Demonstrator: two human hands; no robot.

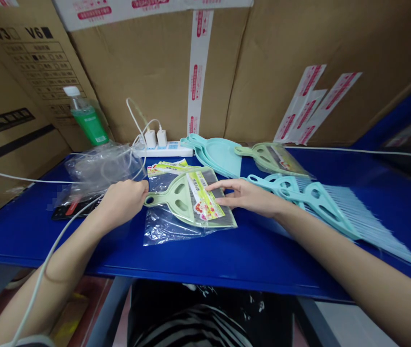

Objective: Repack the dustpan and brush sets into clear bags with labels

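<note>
A light green dustpan-and-brush set (179, 200) lies in front of me, its handle toward the left. A clear plastic bag (165, 231) lies around and under it. On the set rests a yellow-and-white label card (205, 195) with flower print. My left hand (127, 200) is closed beside the handle's end; what its fingers pinch is hidden. My right hand (248, 195) reaches in from the right, fingers stretched out and apart, the tips at the card's right edge. More label cards (171, 166) lie just behind the set.
Light blue brushes (321, 207) lie at the right, with stacked blue dustpans (219, 154) and another wrapped green set (279, 159) behind. A power strip (172, 149), crumpled plastic bags (100, 166), a black device (68, 209) and a green-labelled bottle (89, 120) are at the left. A white cable (55, 250) crosses my left arm.
</note>
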